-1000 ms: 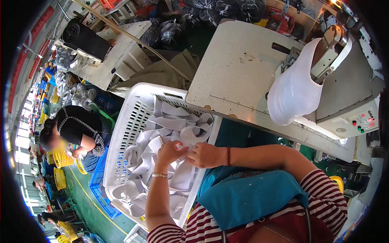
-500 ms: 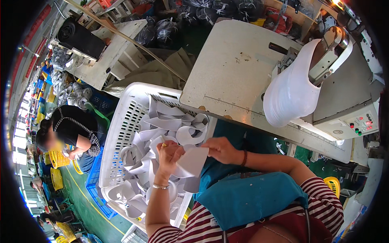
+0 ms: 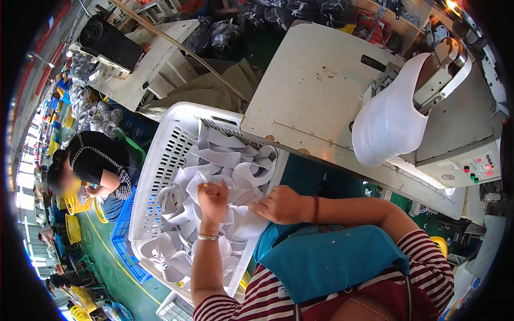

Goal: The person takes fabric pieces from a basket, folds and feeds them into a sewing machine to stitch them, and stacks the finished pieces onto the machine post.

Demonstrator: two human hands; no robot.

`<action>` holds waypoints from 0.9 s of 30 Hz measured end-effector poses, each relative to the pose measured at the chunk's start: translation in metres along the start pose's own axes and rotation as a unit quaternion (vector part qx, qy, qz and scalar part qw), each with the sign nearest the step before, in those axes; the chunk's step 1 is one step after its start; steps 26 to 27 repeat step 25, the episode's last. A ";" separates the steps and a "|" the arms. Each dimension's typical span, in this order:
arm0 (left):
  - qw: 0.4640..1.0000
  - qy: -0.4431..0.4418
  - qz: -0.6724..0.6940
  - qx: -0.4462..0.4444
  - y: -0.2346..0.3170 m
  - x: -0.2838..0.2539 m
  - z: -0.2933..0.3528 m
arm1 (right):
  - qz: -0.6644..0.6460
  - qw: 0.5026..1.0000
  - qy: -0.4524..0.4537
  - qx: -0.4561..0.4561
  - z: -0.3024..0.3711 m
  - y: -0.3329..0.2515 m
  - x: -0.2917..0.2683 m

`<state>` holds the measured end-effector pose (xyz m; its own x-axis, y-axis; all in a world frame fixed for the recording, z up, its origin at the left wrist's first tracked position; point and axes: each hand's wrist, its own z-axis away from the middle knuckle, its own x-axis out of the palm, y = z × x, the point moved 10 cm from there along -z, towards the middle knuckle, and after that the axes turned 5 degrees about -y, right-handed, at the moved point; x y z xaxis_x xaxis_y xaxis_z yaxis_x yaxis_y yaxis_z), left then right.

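My left hand (image 3: 213, 202) is closed over a white plastic basket (image 3: 147, 200) heaped with curved white sheet pieces (image 3: 217, 157). White material shows just beyond its fingers, but whether they grip it cannot be made out. Close by on the right, my right hand (image 3: 286, 205) has its fingers bent around the edge of a broad white piece (image 3: 247, 222), which hangs over the basket's near right side. A blue-green apron (image 3: 332, 259) covers my lap.
A machine table (image 3: 316, 80) stands beyond the basket, with a stack of nested white curved pieces (image 3: 388, 131) on the machine's arm at right. A control panel (image 3: 479, 168) is below. At left, another person (image 3: 101, 166) sits near yellow baskets (image 3: 75, 230).
My left hand has drawn away from the white piece, up and left, and its fingers have closed. My right hand has shifted slightly left and lower, with the piece moving along.
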<state>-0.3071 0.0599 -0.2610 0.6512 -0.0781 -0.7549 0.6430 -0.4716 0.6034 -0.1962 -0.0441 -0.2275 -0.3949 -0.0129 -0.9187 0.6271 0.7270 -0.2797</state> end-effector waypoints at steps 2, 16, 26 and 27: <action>0.998 0.017 -0.020 -0.052 -0.030 -0.008 0.000 | -0.063 0.997 0.046 0.007 0.015 0.006 -0.010; 0.970 -0.048 0.239 0.003 -0.010 0.028 -0.024 | -0.411 0.831 0.308 0.212 0.107 0.094 -0.092; 0.903 -0.242 0.354 0.038 0.160 0.014 -0.055 | -0.414 0.834 0.311 0.194 0.111 0.094 -0.097; 0.903 -0.242 0.354 0.038 0.160 0.014 -0.055 | -0.414 0.834 0.311 0.194 0.111 0.094 -0.097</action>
